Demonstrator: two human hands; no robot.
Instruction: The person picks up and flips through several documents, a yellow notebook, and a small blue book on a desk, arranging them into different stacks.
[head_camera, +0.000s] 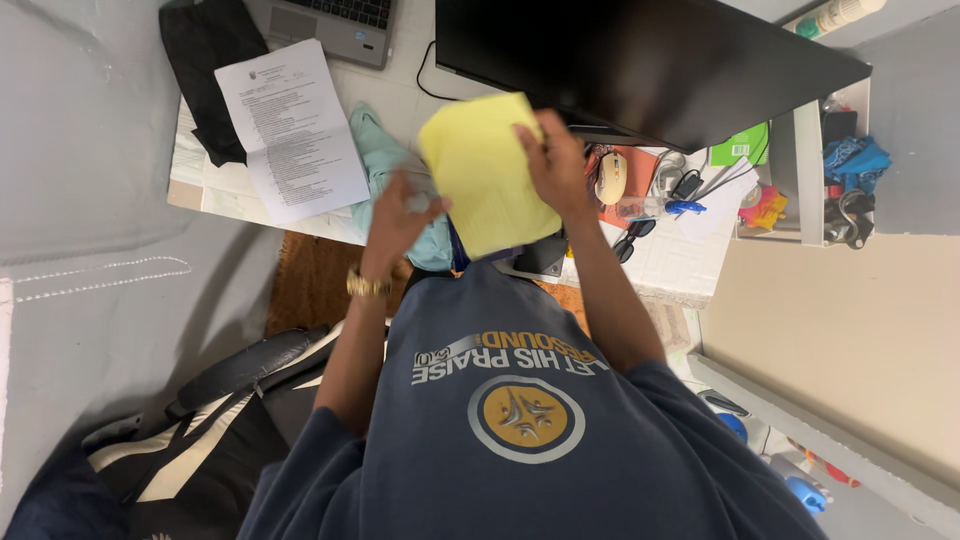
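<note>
The yellow cloth (487, 172) hung between the two hands, held up over the near edge of the tabletop (400, 95) and just in front of the dark monitor (640, 60). Its long axis ran roughly from 11 o'clock down to 5 o'clock, tilted a little off vertical in the head view.

The right hand (555, 165) was the one truly on it: the fingers were curled over the cloth's edge at about 3 o'clock, pinching it near the upper corner. The left hand (398, 212) sat at the cloth's 8 o'clock, lower and slightly apart from the yellow sheet, closed around something small and pale grey that I could not make out; whether its fingertips also touched the cloth's lower left edge could not be told. A gold wristwatch (366, 284) showed on that wrist.

So the cloth lay up and to the right of the left hand, and directly under the grip of the right, which was the nearer of the two.

Behind the left hand, at about 10 o'clock from the cloth, a light teal garment (375, 150) was draped on the tabletop beside a printed sheet of paper (292, 130). At 3 o'clock a cream-coloured computer mouse (611, 177) rested on an orange pad.
</note>
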